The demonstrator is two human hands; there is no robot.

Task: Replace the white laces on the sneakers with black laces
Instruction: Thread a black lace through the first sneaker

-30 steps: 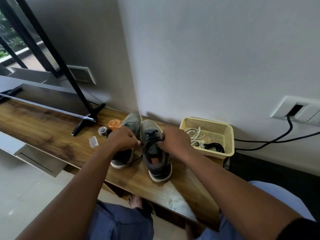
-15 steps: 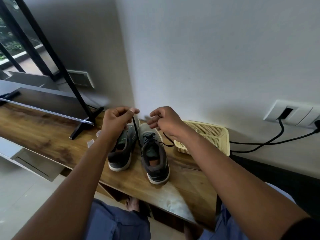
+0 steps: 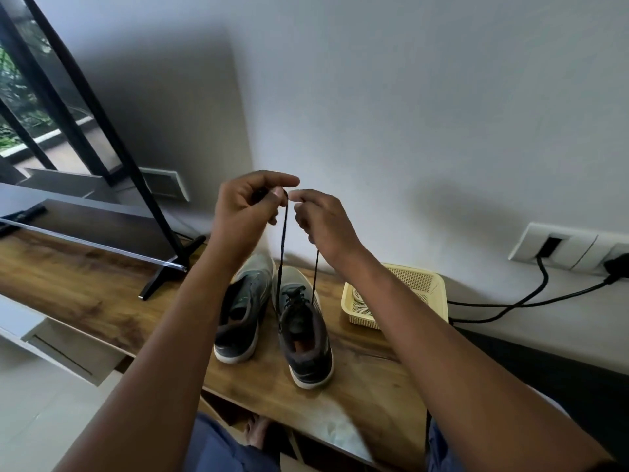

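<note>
Two grey sneakers stand side by side on the wooden table (image 3: 85,287), toes toward the wall. The right sneaker (image 3: 303,328) carries a black lace (image 3: 283,240) in its lower eyelets. Both ends of that lace run straight up from the shoe. My left hand (image 3: 248,209) pinches one end between thumb and fingers, high above the shoe. My right hand (image 3: 320,219) grips the other end just beside it, and the two hands nearly touch. The left sneaker (image 3: 243,311) shows no lace and is partly hidden by my left forearm.
A cream plastic basket (image 3: 425,284) holding white laces sits right of the shoes, partly behind my right arm. A TV on a black stand (image 3: 170,264) fills the table's left. Black cables (image 3: 531,298) run from wall sockets at the right. My knees are below the table edge.
Both hands rose from the right sneaker and came together above it, pulling the two black lace ends up taut. The view tilted up, so the shoes now sit lower in the frame.
</note>
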